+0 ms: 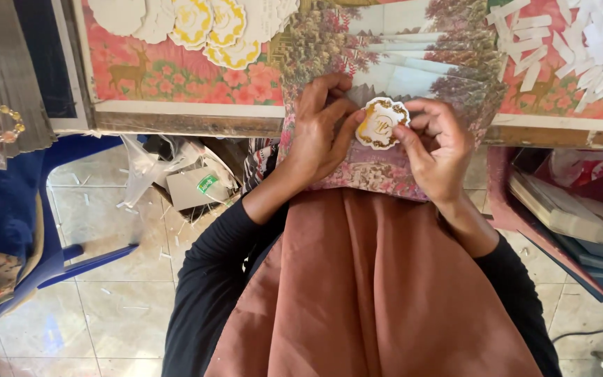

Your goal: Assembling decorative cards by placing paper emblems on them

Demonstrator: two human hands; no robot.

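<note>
Head view: both hands (pixel 322 132) pinch scalloped sticker (pixel 381 123); paper strips (pixel 581 42) beyond

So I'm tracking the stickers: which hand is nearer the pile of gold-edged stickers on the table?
Left. The left hand sits just below and right of the pile; the right hand is farther right.

- Your fingers (pixel 349 129) pinch a scalloped paper sticker (pixel 381 123), glossy white with shiny gold edging.
- Folded floral card (pixel 385 174) under it: smooth printed paper.
- Table (pixel 190 124) edge: worn, rough wood.
- Floor (pixel 106 279): glossy tile.
- Your lap cloth (pixel 371 293): soft satin sheen.
</note>
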